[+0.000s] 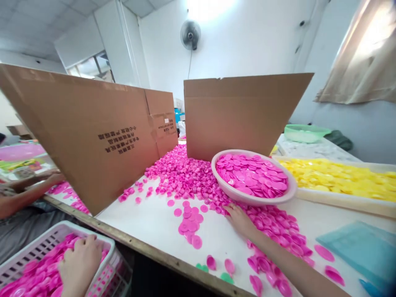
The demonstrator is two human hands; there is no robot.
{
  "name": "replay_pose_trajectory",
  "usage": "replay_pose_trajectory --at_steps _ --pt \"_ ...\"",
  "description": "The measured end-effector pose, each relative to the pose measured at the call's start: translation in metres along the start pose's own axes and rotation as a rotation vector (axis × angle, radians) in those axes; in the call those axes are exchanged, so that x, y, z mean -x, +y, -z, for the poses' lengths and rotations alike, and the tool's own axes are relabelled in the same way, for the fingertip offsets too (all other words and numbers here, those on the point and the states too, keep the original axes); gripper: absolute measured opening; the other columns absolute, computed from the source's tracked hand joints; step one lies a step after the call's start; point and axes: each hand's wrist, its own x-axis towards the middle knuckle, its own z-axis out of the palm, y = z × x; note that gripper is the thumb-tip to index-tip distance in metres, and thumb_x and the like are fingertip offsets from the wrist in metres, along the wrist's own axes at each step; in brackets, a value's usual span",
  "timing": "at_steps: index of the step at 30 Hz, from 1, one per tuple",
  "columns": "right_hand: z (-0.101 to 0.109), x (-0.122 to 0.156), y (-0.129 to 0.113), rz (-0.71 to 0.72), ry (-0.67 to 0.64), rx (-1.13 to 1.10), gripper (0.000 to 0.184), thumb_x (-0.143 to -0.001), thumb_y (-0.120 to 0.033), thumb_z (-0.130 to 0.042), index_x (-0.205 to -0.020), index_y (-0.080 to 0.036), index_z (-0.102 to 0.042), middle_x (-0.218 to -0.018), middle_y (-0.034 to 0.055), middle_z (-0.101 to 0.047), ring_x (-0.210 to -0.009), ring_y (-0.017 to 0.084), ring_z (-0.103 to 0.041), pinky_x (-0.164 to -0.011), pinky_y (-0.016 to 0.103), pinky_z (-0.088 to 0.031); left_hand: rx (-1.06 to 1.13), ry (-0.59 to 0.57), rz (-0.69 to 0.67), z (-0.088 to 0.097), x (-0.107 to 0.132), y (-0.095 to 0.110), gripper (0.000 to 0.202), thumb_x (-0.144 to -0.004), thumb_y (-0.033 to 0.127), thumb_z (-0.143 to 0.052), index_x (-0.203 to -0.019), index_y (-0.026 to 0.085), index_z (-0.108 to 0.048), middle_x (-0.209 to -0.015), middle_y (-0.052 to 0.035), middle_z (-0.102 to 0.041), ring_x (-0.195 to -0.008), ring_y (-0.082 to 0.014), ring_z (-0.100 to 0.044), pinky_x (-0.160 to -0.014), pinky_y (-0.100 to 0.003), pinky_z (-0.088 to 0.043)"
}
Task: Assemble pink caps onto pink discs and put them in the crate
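My left hand (81, 260) is over the white slatted basket (63, 227) at the lower left, its fingers curled; whatever they hold is hidden. Pink plastic pieces (35, 272) fill that basket. On the table, my right hand (239, 219) reaches to the near edge of a heap of small pink plastic caps (188, 175), its fingers bent together on a cap there. Just beyond it stands a pale round basin (291, 192) of flat pink discs (250, 175). Loose pink discs (189, 222) lie left of my right hand. Larger pink half-shells (278, 231) spread beside and under my right forearm.
Two upright cardboard panels (123, 136) (238, 115) border the heap. A tray of yellow pieces (343, 177) and blue sheets (359, 251) lie to the right. Green discs (227, 278) are near the table edge (173, 266). Another person's arms (27, 192) show at left.
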Motion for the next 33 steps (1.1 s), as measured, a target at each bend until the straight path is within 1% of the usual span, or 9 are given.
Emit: replay_pose_trajectory --at_steps 3,7,10,12,17,20,23,27,33 --pt "-0.018 0.001 0.007 0.029 0.033 0.094 0.038 -0.082 -0.018 -0.035 -0.117 -0.012 -0.049 -0.119 0.016 -0.046 -0.113 0.026 -0.038 -0.094 0.038 -0.03 0.022 0.033 -0.14 -0.016 0.011 0.013 0.032 -0.079 0.033 -0.036 -0.1 0.017 -0.053 -0.099 -0.0109 -0.053 -0.087 -0.0262 -0.051 -0.074 -0.037 -0.037" --pt "-0.023 0.007 0.002 0.024 -0.011 0.101 0.043 -0.078 -0.006 -0.031 -0.118 -0.009 -0.047 -0.117 0.0168 -0.048 -0.111 0.024 -0.041 -0.091 0.034 -0.033 0.258 -0.096 -0.446 -0.043 0.019 0.104 0.027 -0.082 0.031 -0.035 -0.101 0.021 -0.051 -0.1 -0.0056 -0.052 -0.086 -0.0165 -0.051 -0.075 -0.026 -0.037" --pt "-0.02 0.018 -0.002 -0.01 -0.029 0.025 0.042 -0.08 -0.01 -0.033 -0.12 -0.01 -0.044 -0.116 0.0149 -0.05 -0.109 0.023 -0.043 -0.091 0.034 -0.034 0.271 -0.17 -0.53 -0.06 0.017 0.166 0.032 -0.083 0.031 -0.034 -0.11 0.02 -0.045 -0.104 -0.0086 -0.05 -0.089 -0.0186 -0.049 -0.074 -0.029 -0.037" --pt "-0.019 0.026 -0.003 -0.054 -0.008 -0.032 0.043 -0.08 -0.01 -0.034 -0.122 -0.01 -0.041 -0.119 0.0144 -0.047 -0.111 0.022 -0.041 -0.092 0.033 -0.033 0.229 -0.192 -0.527 -0.071 0.016 0.191 0.036 -0.083 0.032 -0.032 -0.115 0.017 -0.041 -0.107 -0.0119 -0.048 -0.092 -0.0217 -0.047 -0.073 -0.032 -0.036" --pt "-0.017 0.031 -0.004 -0.183 0.081 -0.227 0.041 -0.075 -0.006 -0.038 -0.114 -0.011 -0.047 -0.114 0.0122 -0.05 -0.108 0.02 -0.044 -0.09 0.031 -0.034 0.199 -0.17 -0.544 -0.092 0.01 0.201 0.034 -0.083 0.033 -0.032 -0.11 0.018 -0.045 -0.109 -0.0128 -0.046 -0.095 -0.0244 -0.044 -0.075 -0.036 -0.035" --pt "-0.02 0.03 -0.014 -0.193 0.086 -0.42 0.033 -0.07 -0.009 -0.045 -0.102 -0.012 -0.052 -0.091 0.0086 -0.057 -0.076 0.016 -0.055 -0.066 0.025 -0.044 0.315 -0.19 -0.538 -0.094 0.006 0.192 0.032 -0.081 0.031 -0.035 -0.108 0.017 -0.045 -0.105 -0.0111 -0.049 -0.092 -0.0223 -0.047 -0.073 -0.033 -0.037" --pt "-0.027 0.032 -0.031 -0.179 0.074 -0.564 0.026 -0.066 -0.01 -0.048 -0.091 -0.013 -0.052 -0.083 0.0055 -0.056 -0.057 0.011 -0.051 -0.05 0.02 -0.039 0.588 -0.215 -0.53 -0.089 0.008 0.19 0.026 -0.08 0.028 -0.036 -0.099 0.016 -0.049 -0.094 -0.0084 -0.055 -0.084 -0.0184 -0.051 -0.071 -0.03 -0.039" --pt "-0.036 0.04 -0.045 -0.136 0.119 -0.585 0.018 -0.063 -0.013 -0.052 -0.08 -0.016 -0.052 -0.076 0.0022 -0.055 -0.063 0.013 -0.051 -0.054 0.021 -0.039 1.021 -0.246 -0.554 -0.074 0.027 0.205 0.027 -0.079 0.034 -0.037 -0.095 0.017 -0.052 -0.094 -0.0066 -0.057 -0.08 -0.0158 -0.055 -0.07 -0.028 -0.042" --pt "-0.023 0.043 -0.045 -0.097 0.165 -0.707 0.036 -0.063 -0.027 -0.061 -0.097 -0.019 -0.055 -0.095 0.0061 -0.054 -0.085 0.018 -0.052 -0.071 0.028 -0.042 1.251 -0.543 -0.596 -0.053 0.076 0.249 0.027 -0.076 0.036 -0.043 -0.09 0.017 -0.057 -0.078 -0.0028 -0.061 -0.066 -0.0132 -0.055 -0.061 -0.024 -0.043"
